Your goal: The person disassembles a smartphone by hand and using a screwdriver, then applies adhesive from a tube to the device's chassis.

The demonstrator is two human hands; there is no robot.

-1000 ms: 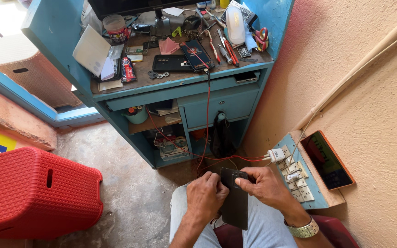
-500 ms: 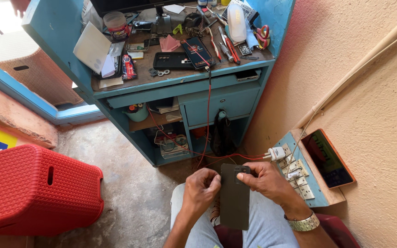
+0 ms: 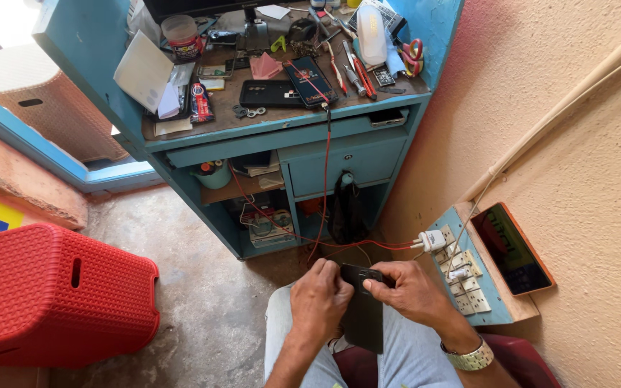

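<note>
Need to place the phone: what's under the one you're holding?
Under the black phone, held by left hand and right hand, lies the lap in grey trousers. Anything directly beneath is covered.

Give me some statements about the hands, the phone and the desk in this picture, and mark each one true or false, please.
1. Both hands hold a dark phone over the lap. True.
2. The left hand rests on the red stool. False: it grips the phone; the red stool stands apart on the floor.
3. A red cable hangs down from the blue desk. True.
4. The right hand holds scissors. False: its fingers press the phone's top end.
5. A watch is on the right wrist. True.
</note>
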